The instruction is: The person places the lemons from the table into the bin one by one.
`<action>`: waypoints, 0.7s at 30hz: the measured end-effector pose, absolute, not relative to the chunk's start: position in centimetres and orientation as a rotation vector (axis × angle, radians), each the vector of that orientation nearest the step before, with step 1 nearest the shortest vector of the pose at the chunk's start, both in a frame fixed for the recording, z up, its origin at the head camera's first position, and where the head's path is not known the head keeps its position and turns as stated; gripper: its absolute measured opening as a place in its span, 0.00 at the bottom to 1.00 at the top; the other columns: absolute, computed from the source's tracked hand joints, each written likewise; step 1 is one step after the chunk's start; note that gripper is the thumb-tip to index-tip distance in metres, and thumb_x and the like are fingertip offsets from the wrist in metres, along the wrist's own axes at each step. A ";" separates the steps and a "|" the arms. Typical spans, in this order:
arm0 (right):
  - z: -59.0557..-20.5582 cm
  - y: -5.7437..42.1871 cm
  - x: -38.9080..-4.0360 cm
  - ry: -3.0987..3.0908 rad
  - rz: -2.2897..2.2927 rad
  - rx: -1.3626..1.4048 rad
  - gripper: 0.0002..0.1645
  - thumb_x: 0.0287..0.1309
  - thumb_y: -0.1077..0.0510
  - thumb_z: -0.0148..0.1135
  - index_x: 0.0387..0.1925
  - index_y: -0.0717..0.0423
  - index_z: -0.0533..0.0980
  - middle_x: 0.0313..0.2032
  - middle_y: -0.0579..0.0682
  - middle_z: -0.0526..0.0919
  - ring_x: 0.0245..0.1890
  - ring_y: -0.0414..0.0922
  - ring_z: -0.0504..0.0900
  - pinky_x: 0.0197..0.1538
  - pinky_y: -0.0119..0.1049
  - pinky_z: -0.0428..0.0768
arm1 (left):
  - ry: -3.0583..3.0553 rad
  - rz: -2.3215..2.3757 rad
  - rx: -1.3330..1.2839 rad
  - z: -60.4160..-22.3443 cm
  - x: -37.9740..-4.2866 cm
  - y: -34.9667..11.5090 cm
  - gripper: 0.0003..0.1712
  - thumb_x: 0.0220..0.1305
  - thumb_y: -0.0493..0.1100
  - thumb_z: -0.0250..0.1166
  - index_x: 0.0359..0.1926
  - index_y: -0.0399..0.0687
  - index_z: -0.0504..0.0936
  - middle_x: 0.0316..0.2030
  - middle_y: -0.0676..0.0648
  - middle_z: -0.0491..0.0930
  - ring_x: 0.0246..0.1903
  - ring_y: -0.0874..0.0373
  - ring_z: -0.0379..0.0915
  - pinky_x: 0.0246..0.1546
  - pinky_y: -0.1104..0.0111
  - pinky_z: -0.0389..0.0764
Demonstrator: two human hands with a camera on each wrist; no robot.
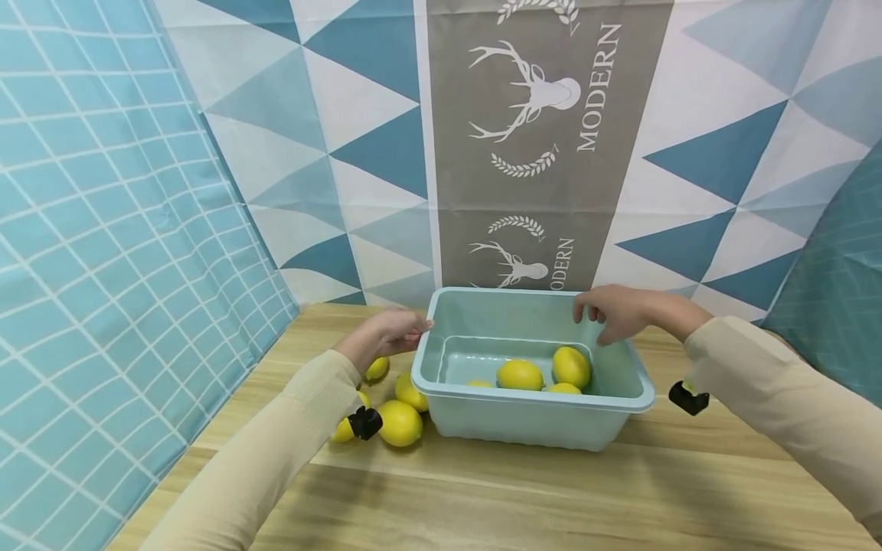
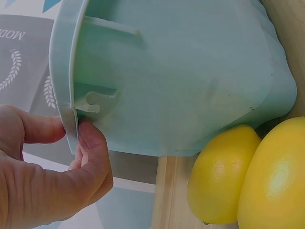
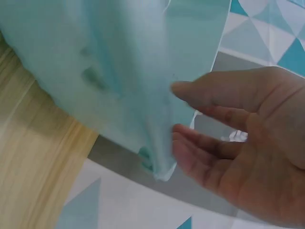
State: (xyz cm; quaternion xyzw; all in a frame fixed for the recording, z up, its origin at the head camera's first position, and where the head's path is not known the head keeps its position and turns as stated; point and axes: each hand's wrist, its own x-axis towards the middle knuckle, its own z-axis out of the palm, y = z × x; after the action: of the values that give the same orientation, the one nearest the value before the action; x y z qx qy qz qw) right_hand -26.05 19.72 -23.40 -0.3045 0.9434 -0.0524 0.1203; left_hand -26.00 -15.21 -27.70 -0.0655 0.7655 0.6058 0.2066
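A light blue-green plastic tub [image 1: 524, 425] stands on the wooden table with several yellow lemons [image 1: 520, 375] inside, mostly toward its right half. At the tub's left end, my left hand [image 1: 396, 329] pinches the rim between thumb and fingers; the left wrist view shows the thumb [image 2: 44, 129] on the outer lip and the fingers curled under it. Over the back right corner hovers my right hand [image 1: 620, 310], its thumb and fingers spread apart. In the right wrist view those fingertips [image 3: 183, 138] are right by the rim, holding nothing.
More lemons [image 1: 400, 423] lie on the table [image 1: 482, 497] against and left of the tub, partly behind my left forearm. A patterned cloth [image 1: 372, 153] hangs close behind the tub. Blue checked cloth [image 1: 103, 229] bounds the left side, and teal cloth [image 1: 834, 275] the right.
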 end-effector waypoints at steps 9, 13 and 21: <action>-24.9 22.3 -25.4 2.901 -0.489 -0.939 0.22 0.47 0.70 0.66 0.47 0.62 0.75 0.37 0.55 0.75 0.40 0.49 0.74 0.44 0.42 0.84 | 2.135 1.692 -0.194 -28.0 -25.9 -15.2 0.15 0.68 0.35 0.55 0.52 0.29 0.71 0.32 0.49 0.71 0.26 0.65 0.69 0.29 0.81 0.78; -25.4 23.3 -25.2 2.956 -0.611 -0.922 0.23 0.46 0.69 0.67 0.47 0.62 0.74 0.38 0.56 0.76 0.40 0.48 0.76 0.44 0.44 0.84 | 2.132 1.695 -0.180 -27.9 -25.9 -15.2 0.16 0.68 0.35 0.54 0.53 0.29 0.69 0.32 0.49 0.71 0.27 0.65 0.69 0.30 0.81 0.78; -26.7 25.3 -24.7 2.999 -0.832 -0.721 0.27 0.51 0.60 0.70 0.50 0.64 0.69 0.40 0.57 0.79 0.39 0.46 0.77 0.45 0.38 0.84 | 2.129 1.694 -0.166 -27.9 -26.1 -15.4 0.14 0.68 0.36 0.55 0.51 0.31 0.71 0.32 0.50 0.72 0.28 0.65 0.70 0.31 0.80 0.78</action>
State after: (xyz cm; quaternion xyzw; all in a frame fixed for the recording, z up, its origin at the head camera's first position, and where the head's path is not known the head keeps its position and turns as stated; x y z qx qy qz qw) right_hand -24.68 25.34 -26.75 -0.2256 0.9384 -0.2604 -0.0264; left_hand -26.08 -15.43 -27.91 -0.0597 0.7643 0.6080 0.2066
